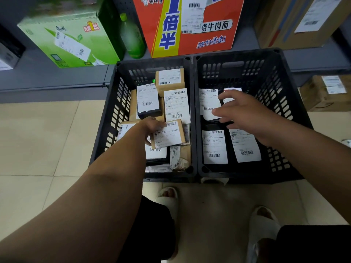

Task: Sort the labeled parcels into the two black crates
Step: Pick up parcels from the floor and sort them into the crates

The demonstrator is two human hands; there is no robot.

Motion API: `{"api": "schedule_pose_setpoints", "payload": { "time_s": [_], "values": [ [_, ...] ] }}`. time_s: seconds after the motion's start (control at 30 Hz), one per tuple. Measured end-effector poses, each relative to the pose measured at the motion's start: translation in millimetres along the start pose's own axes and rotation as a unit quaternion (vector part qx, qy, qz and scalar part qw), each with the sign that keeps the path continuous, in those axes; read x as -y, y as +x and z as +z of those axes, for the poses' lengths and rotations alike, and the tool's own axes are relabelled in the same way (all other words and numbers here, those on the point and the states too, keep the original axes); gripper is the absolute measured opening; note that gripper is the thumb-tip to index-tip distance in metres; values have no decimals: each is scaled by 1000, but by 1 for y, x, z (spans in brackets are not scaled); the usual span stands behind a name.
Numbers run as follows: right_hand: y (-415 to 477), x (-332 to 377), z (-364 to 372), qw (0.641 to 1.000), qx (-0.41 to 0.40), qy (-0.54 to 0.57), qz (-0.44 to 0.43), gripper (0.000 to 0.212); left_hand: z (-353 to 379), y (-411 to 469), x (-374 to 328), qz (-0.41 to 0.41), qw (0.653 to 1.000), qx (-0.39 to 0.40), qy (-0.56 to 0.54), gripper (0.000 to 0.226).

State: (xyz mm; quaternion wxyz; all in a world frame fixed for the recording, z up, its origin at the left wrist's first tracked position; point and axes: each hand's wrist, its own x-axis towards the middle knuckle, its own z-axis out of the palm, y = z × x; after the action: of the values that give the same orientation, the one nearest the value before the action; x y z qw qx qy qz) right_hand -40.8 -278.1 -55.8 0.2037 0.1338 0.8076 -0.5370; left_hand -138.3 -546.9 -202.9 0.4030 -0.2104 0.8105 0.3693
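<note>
Two crates on beige tiles by grey shelving; left hand grips a parcel, right hand spread.

Both bare forearms are stretched forward, the left grip curled, thumb beneath, round a small brown white-labelled cardboard parcel, the right grip held palm-down with fingers spread and relaxed.

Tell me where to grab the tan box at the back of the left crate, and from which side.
Take the tan box from above with the open right hand: thumb on its bare front face, fingers over its back edge. It stands higher than its neighbours, label up, so those edges look free. The left hand holds a tilted parcel.
</note>
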Motion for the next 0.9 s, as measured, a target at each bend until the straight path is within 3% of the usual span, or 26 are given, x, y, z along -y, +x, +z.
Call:
{"api": "schedule_pose_setpoints", "payload": {
  "time_s": [0.2, 0.3, 0.5, 0.67, 0.9],
  "values": [
    [1, -2, 2, 1000, 5, -11, 5, 48, -4, -5, 10, -20, 993, 98, -67, 36],
    [2, -2, 2, 1000, 3, -15, 3, 47, -9, -2, 12, -8, 990, 108, -89, 36],
    [4, -2, 4, 1000, 5, -16, 5, 48, 0, -8, -2, -22, 997, 55, -57, 32],
    [5, -4, 4, 1000, 6, -19, 2, 48, 16, 2, -9, -7, 996, -29, -82, 73],
    [7, -8, 0, 1000, 3, -24, 1, 50, 14, 0, -8, -15, 998, -29, -62, 65]
  ]
}}
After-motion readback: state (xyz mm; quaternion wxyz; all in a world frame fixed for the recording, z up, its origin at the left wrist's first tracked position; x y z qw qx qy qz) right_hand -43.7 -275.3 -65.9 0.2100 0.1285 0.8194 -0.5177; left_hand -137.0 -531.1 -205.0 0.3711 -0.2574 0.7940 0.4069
